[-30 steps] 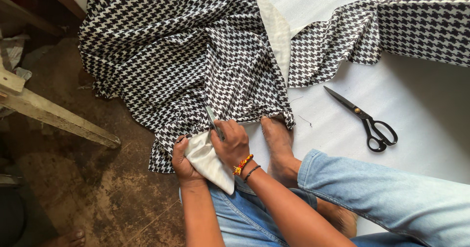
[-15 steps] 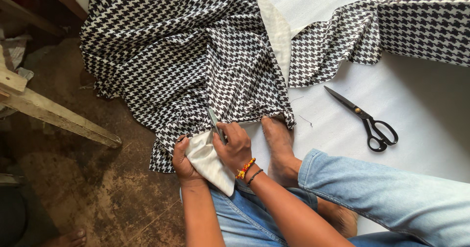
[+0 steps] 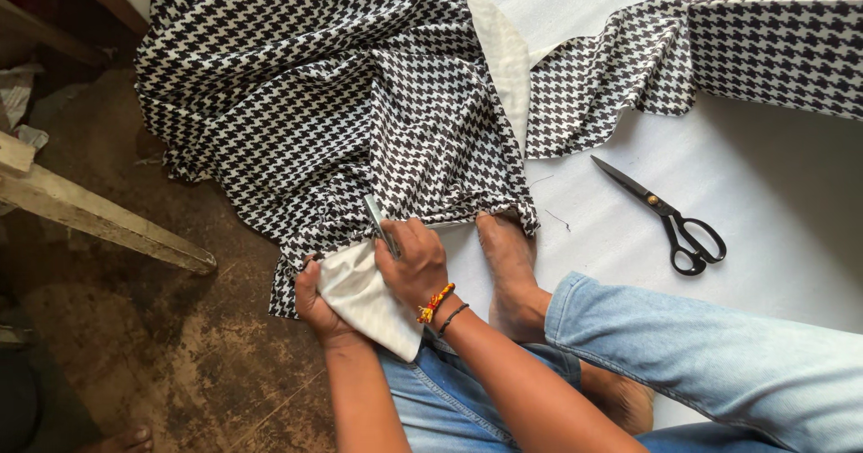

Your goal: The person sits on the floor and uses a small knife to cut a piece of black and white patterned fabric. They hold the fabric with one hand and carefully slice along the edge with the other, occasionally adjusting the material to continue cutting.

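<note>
A large black-and-white houndstooth fabric [image 3: 342, 102] lies spread over the floor and a white sheet. My left hand [image 3: 315, 300] grips a corner of it, where a white lining piece [image 3: 364, 300] shows. My right hand [image 3: 415, 264] presses on that white piece and holds a thin grey tool [image 3: 378, 224], a chalk or small blade, against the cloth's edge. My bare foot [image 3: 508, 260] pins the fabric's hem next to my right hand.
Black scissors [image 3: 670, 219] lie shut on the white sheet [image 3: 782, 210] to the right. A second houndstooth piece [image 3: 719, 53] lies at the top right. A wooden plank [image 3: 99, 224] crosses the dirt floor [image 3: 153, 363] at left. My jeans-clad legs [image 3: 719, 363] fill the bottom right.
</note>
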The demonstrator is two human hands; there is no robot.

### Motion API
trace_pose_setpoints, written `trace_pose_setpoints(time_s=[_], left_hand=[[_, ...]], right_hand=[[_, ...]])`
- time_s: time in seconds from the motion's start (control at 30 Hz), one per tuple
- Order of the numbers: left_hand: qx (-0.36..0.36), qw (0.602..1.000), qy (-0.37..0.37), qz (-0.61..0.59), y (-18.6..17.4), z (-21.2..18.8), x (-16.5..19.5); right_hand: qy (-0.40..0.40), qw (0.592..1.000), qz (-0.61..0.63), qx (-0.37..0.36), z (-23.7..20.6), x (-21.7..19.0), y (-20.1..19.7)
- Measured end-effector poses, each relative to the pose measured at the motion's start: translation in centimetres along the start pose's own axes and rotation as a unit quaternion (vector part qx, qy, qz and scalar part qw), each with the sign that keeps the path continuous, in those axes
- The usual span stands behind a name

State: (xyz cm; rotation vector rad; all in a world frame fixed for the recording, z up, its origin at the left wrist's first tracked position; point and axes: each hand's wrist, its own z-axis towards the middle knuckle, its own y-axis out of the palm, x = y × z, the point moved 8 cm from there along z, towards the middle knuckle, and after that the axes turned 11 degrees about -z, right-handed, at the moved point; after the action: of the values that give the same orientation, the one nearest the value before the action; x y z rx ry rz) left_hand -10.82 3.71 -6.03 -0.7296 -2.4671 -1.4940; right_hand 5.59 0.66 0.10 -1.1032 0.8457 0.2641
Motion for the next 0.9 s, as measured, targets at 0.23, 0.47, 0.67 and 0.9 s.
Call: trace_pose_setpoints(time_s=[0.23,0.47,0.67,0.9], left_hand=[[0.042,0.999,0.002,0.031,0.7,0.3,0.1],[0.036,0.999,0.003,0.026,-0.6,0.9,0.0],[0.009,1.0,0.012,-0.002,-0.8,1.0,-0.2],[0.03,0.999,0.045,0.002,0.6,-1.0,0.3]], right_hand=[[-0.033,0.998,0.018,0.04,-0.3,-0.3,-2.7],[-0.037,0.999,0.021,0.033,-0.6,-0.6,-2.4],[-0.029,0.999,0.009,0.044,-0.6,-0.4,-1.8],[-0.056,0.998,-0.019,0.023,-0.5,-1.0,-0.3]])
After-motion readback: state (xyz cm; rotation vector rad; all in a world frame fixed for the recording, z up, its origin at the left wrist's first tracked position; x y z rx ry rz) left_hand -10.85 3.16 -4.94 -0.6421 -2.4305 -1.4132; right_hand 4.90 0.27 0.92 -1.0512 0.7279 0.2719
